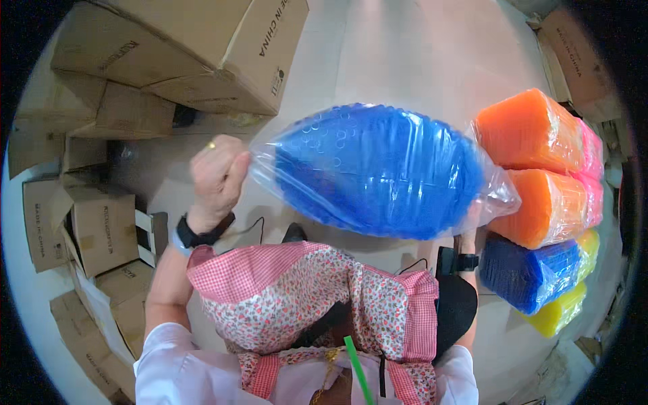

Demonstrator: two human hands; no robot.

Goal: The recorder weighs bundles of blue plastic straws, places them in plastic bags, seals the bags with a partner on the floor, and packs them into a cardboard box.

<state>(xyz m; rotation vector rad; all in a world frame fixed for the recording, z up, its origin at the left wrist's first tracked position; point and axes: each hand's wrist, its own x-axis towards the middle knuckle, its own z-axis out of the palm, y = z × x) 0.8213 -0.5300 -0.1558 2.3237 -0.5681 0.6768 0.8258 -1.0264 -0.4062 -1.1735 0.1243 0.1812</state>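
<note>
A worker in a floral apron with pink gingham trim holds a clear plastic bag of bright blue goods above the pale floor. The bag stretches lengthwise from left to right, just beyond the apron. At its left end, the left hand clenches the gathered plastic, fingers curled tight. The right hand is at the opposite end, mostly hidden by plastic; how far its fingers are closed cannot be told. Near that end, at right, sit two film-wrapped orange bundles with pink bundles beside them, and nearer, a wrapped blue bundle and yellow bundles. Cardboard boxes crowd the left side, the largest at far left.
</note>
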